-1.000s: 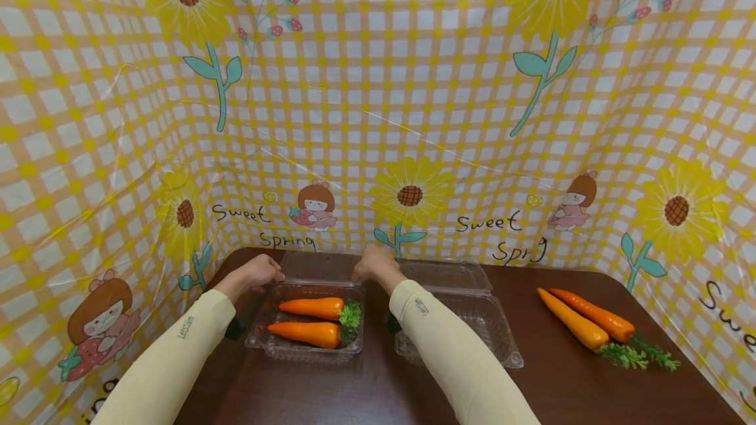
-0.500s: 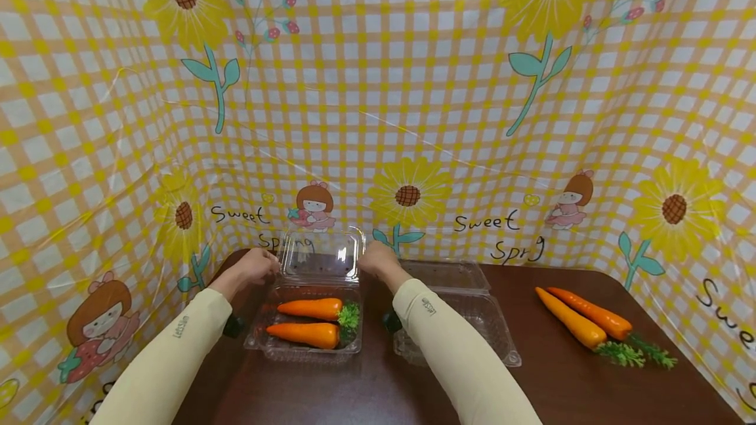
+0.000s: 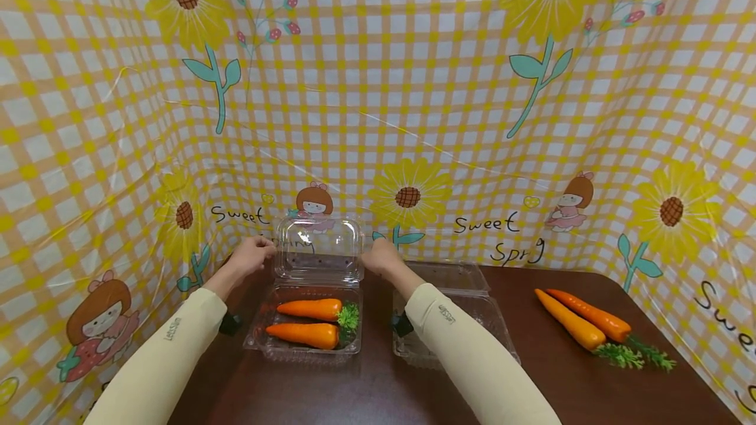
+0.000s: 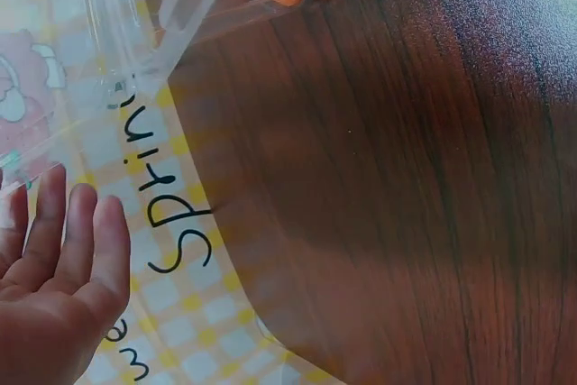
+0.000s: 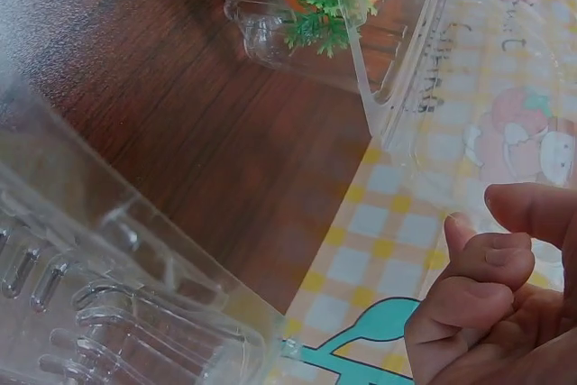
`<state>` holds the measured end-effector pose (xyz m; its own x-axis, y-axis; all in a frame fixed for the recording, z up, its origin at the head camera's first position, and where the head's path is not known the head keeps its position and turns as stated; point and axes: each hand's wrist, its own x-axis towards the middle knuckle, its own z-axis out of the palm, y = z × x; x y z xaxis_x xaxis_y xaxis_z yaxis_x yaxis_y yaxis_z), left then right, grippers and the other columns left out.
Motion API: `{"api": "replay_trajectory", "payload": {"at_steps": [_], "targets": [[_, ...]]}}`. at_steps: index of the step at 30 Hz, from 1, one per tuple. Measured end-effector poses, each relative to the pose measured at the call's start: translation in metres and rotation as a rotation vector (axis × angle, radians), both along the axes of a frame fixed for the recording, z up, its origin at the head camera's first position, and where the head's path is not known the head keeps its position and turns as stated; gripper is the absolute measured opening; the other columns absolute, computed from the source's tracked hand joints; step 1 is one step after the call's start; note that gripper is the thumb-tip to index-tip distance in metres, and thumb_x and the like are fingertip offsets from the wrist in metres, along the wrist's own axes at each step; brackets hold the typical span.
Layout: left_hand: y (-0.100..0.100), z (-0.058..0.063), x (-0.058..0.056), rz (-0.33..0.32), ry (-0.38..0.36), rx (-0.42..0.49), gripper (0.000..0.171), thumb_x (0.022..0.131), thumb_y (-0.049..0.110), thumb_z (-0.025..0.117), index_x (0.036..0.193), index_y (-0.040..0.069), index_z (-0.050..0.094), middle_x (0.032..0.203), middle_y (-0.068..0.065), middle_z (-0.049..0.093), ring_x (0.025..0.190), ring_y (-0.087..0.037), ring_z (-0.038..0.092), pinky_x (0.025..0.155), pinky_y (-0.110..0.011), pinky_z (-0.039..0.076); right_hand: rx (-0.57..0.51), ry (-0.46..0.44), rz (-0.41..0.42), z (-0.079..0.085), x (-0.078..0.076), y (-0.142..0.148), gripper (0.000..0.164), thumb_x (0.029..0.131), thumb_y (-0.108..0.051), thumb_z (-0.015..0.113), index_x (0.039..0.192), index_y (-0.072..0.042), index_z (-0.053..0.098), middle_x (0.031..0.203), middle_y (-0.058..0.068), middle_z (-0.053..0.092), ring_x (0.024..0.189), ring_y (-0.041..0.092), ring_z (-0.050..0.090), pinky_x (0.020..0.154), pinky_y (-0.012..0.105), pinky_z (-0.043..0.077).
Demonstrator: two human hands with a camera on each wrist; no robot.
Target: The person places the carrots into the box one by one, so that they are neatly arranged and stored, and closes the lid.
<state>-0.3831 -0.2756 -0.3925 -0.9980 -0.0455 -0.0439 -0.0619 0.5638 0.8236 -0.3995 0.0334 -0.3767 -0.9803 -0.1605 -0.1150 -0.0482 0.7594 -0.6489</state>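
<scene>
In the head view, a clear plastic clamshell box point(image 3: 277, 351) stands left of centre with two orange carrots point(image 3: 308, 335) in it. Its hinged lid point(image 3: 319, 256) is raised almost upright behind the base. My left hand point(image 3: 252, 255) is at the lid's left edge. The left wrist view shows this hand's point(image 4: 59, 286) fingers fairly straight, tips by the clear plastic, thumb out of sight. At the lid's right edge is my right hand point(image 3: 382, 258). In the right wrist view its point(image 5: 505, 299) fingers are curled, with thumb and index finger close together at the transparent lid.
A second clear clamshell box point(image 3: 499, 326) stands open to the right, partly behind my right sleeve point(image 3: 472, 359). Two more carrots point(image 3: 581, 320) with green tops lie at the right of the dark wooden table point(image 3: 354, 392). A checked, flower-printed cloth point(image 3: 366, 84) rises behind.
The lid of the left box has swung up from lying back to nearly upright. Both hands have risen slightly with it. The carrots and the second box stay put.
</scene>
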Motion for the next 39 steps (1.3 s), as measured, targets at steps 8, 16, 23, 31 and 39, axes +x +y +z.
{"api": "replay_trajectory", "payload": {"at_steps": [8,16,23,31,39], "targets": [[-0.003,0.008,0.008,0.022,0.062,0.030,0.032,0.107,0.022,0.049,0.124,-0.001,0.062,0.123,-0.018,0.060,0.104,-0.027,0.058,0.082,-0.037,0.053,-0.059,0.019,0.062,0.005,0.008,0.005,0.054,0.096,-0.019,0.064,0.049,-0.017,0.038,0.045,-0.004,0.030,0.039,0.012,0.028,0.043,0.029,0.031],[-0.006,0.011,0.017,0.026,0.142,0.020,0.033,0.108,0.022,0.047,0.123,-0.003,0.062,0.123,-0.021,0.063,0.107,-0.030,0.060,0.091,-0.048,0.053,-0.029,0.078,0.080,0.015,0.015,0.007,0.053,0.096,-0.022,0.065,0.050,-0.017,0.038,0.047,-0.005,0.028,0.042,0.012,0.024,0.044,0.028,0.025],[-0.009,0.015,0.032,-0.004,0.149,0.006,0.033,0.109,0.024,0.046,0.121,-0.001,0.064,0.130,-0.021,0.061,0.119,-0.035,0.057,0.094,-0.049,0.052,-0.063,0.078,0.104,0.022,0.026,0.010,0.055,0.097,-0.025,0.064,0.050,-0.017,0.037,0.048,-0.005,0.025,0.042,0.011,0.018,0.044,0.027,0.021],[-0.015,0.015,0.052,-0.063,0.182,-0.078,0.034,0.109,0.028,0.047,0.122,0.002,0.065,0.135,-0.021,0.059,0.118,-0.037,0.058,0.090,-0.048,0.052,-0.076,0.113,0.189,0.023,0.042,0.017,0.051,0.098,-0.025,0.065,0.053,-0.015,0.042,0.048,-0.005,0.026,0.042,0.012,0.019,0.045,0.027,0.021],[-0.019,0.007,0.075,-0.085,0.239,-0.183,0.028,0.107,0.030,0.051,0.116,0.008,0.065,0.129,-0.017,0.064,0.117,-0.036,0.059,0.088,-0.049,0.049,-0.014,0.162,0.235,0.022,0.061,0.019,0.021,0.095,-0.025,0.068,0.099,-0.009,0.080,0.065,-0.001,0.066,0.048,0.012,0.042,0.051,0.028,0.035]]}}
